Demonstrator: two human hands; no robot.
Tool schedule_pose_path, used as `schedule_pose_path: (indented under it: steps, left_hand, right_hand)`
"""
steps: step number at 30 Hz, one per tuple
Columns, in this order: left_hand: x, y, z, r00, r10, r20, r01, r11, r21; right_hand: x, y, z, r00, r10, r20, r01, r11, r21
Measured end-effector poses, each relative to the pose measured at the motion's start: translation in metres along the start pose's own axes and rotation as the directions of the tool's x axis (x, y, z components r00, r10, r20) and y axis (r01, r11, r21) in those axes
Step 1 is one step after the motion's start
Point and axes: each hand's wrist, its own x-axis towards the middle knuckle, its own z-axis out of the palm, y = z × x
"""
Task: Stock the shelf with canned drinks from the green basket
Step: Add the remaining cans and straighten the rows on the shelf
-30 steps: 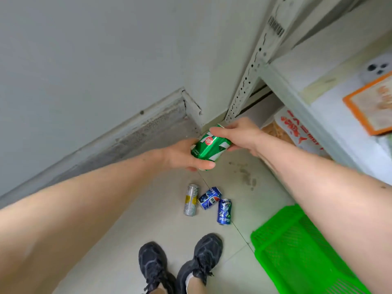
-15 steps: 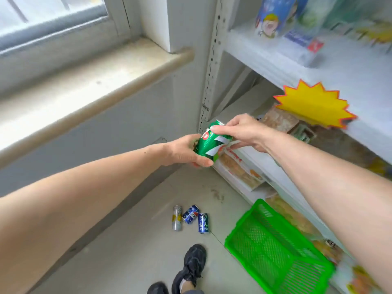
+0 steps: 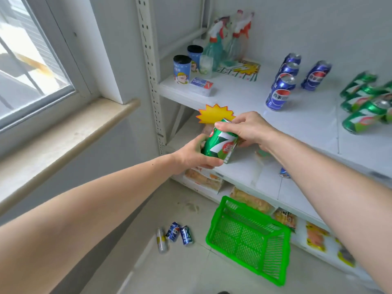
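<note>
Both hands hold a green 7Up can [image 3: 220, 145] in front of the white shelf [image 3: 314, 124]. My left hand [image 3: 192, 155] grips its lower end, and my right hand [image 3: 244, 128] grips its top. On the shelf stand several blue Pepsi cans [image 3: 282, 88] and, to the right, several green cans [image 3: 367, 102]. The green basket [image 3: 248, 236] lies on the floor below the shelf and looks empty. Three cans [image 3: 174, 234] lie on the floor left of the basket, one silver and two blue.
Paper cups [image 3: 181, 68], spray bottles [image 3: 224, 39] and a small box sit at the shelf's left end. A yellow starburst tag [image 3: 212, 113] hangs on the shelf edge. Packaged food fills lower shelves. A window sill [image 3: 63, 132] juts out on the left.
The view has risen from the floor to the shelf, bringing the stocked cans into sight. Both hands kept hold of the green can and carried it up toward the shelf.
</note>
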Motion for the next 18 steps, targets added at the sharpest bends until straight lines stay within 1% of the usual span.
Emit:
schedule_pose_path:
  steps: [4, 7, 10, 14, 18]
  left_hand:
    - [0.013, 0.032, 0.044, 0.991, 0.046, 0.127, -0.052, 0.998, 0.042]
    - [0.029, 0.054, 0.088, 0.983, 0.058, 0.175, -0.068, 0.997, 0.048]
    - [0.047, 0.072, 0.137, 0.98, 0.063, 0.188, -0.071, 0.997, 0.038]
    - [0.079, 0.087, 0.204, 0.978, 0.072, 0.198, -0.081, 0.996, 0.037]
    - [0.109, 0.101, 0.268, 0.972, 0.096, 0.216, -0.102, 0.995, 0.016]
  right_hand:
    - [-0.029, 0.019, -0.06, 0.999, 0.039, 0.028, -0.039, 0.999, 0.007]
    - [-0.045, 0.041, -0.108, 0.999, 0.034, -0.002, -0.034, 0.999, 0.006]
    - [-0.058, 0.065, -0.153, 0.998, 0.032, -0.056, -0.029, 0.998, 0.055]
    - [-0.068, 0.106, -0.213, 0.989, 0.047, -0.142, -0.043, 0.999, 0.031]
    - [-0.073, 0.147, -0.271, 0.987, 0.054, -0.153, -0.052, 0.999, 0.016]
